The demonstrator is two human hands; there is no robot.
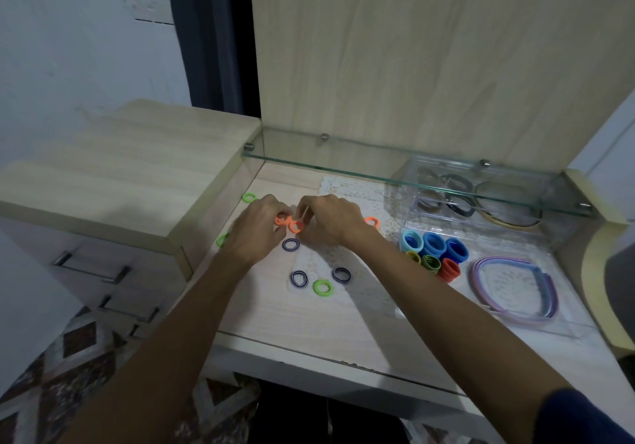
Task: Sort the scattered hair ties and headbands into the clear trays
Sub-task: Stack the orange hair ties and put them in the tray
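Note:
My left hand (256,228) and my right hand (328,220) meet at the back left of the desk. Each pinches an orange hair tie: the left hand's tie (281,219), the right hand's tie (296,226). Another orange tie (371,221) lies just right of my right wrist. Dark blue ties (291,244) (298,278) (341,274) and green ties (322,287) (249,197) (222,239) lie scattered on the desk. A clear tray (549,326) at the right holds sorted blue, green and red ties (433,249) and pastel headbands (515,289).
A second clear tray (429,168) with dark ties and headbands stands at the back under a glass shelf (378,170). A white lace mat (357,189) covers part of the desk. A drawer unit (103,182) rises at the left.

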